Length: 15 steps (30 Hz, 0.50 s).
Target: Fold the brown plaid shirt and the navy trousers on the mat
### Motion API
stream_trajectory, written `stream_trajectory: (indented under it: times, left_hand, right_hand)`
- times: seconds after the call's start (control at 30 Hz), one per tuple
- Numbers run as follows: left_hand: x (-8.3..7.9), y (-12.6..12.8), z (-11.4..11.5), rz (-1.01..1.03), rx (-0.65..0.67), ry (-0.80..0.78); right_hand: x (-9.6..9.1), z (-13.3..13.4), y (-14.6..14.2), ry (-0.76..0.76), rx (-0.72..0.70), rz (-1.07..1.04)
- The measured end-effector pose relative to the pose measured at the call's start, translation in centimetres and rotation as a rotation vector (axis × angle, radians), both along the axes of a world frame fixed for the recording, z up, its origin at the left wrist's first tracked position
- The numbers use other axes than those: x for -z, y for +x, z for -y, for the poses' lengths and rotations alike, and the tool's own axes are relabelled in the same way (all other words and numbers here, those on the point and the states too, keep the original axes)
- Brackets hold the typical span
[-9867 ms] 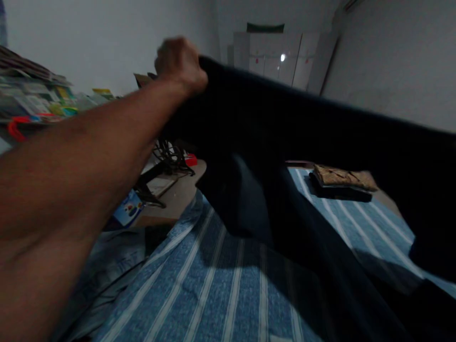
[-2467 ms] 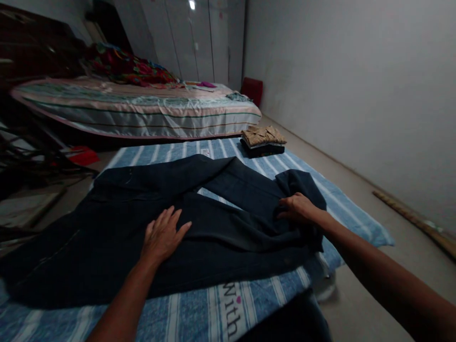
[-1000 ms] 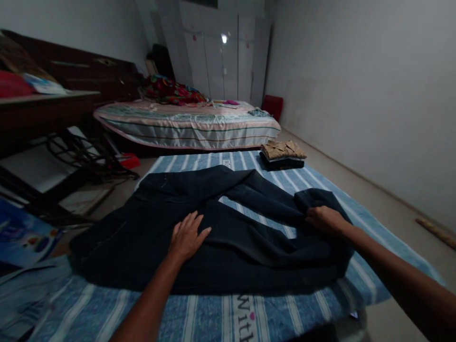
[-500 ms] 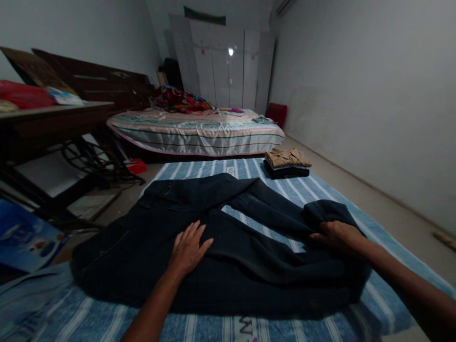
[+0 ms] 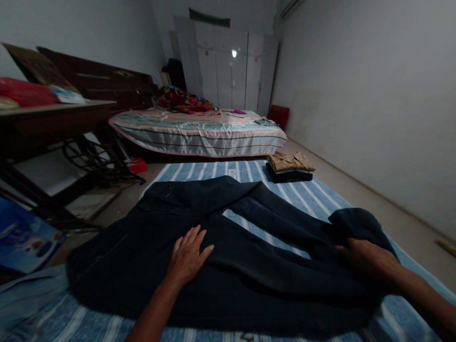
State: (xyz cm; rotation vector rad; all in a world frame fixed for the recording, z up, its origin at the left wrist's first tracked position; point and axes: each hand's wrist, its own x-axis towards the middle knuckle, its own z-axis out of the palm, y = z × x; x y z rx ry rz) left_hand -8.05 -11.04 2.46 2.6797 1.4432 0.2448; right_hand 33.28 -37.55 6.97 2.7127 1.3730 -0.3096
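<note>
- The left hand (image 5: 188, 254) lies released and flat, palm down with fingers spread, on the near leg of the dark trousers (image 5: 249, 280).
- The right hand (image 5: 368, 256), at the near right, is clenched on the leg ends of the same trousers. Its fingers sink into a soft hump of cloth rolled over just beyond them.
- There is one pair of trousers, of heavy, matte navy fabric. It is spread across the middle of the scene with the waistband to the left and two legs running right, forking into a narrow V.
- Beneath them lies one blue mat (image 5: 313, 197) with pale lengthwise stripes and a woven look. It shows through the fork and runs on toward the far end.
- At the near left lies one glossy blue printed bag (image 5: 24, 240).
- At the left stands one dark wooden counter (image 5: 57, 111) on a black wrought metal frame.
- At the far end of the mat sits one small stack of folded clothes (image 5: 290, 166), a crinkled tan piece on top of a dark one.
- Beyond it is one low bed (image 5: 199, 135) with a shiny striped cover and one bright floral bundle (image 5: 181, 99) on it.
- Farthest back is one pale wardrobe (image 5: 228, 71) with flat panel doors.
</note>
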Motion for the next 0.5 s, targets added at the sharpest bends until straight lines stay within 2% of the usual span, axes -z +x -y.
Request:
stream_trajectory:
  times: [0.2, 0.3, 0.5]
  left_hand:
    - [-0.6, 0.1, 0.2, -0.039, -0.007, -0.018]
    - [-0.6, 0.0, 0.1, -0.027, -0.005, -0.012]
    - [-0.5, 0.0, -0.1, -0.045, -0.001, -0.025]
  right_hand:
    - [-0.4, 1.7, -0.5, -0.168, 0.088, -0.103]
    - [-0.2, 2.1, -0.8, -0.194, 0.093, -0.111]
    - [2.1, 3.2, -0.4, -0.152, -0.036, -0.097]
